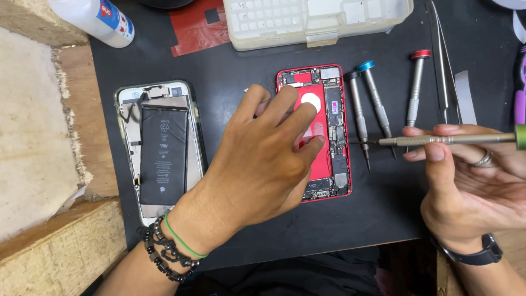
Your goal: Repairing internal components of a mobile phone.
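Red phone [334,109] half hidden by hand [263,164].

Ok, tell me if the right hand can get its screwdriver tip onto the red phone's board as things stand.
Probably yes. The right hand holds the screwdriver level, its tip beside the red phone, and the left hand covers only the phone's left and middle.

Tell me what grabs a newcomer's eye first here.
The red phone, opened at the centre of the black mat, stands out most, with the left hand spread over it. The right hand holds a screwdriver level, its tip pointing at the phone. To the left lies a second opened phone showing its black battery.
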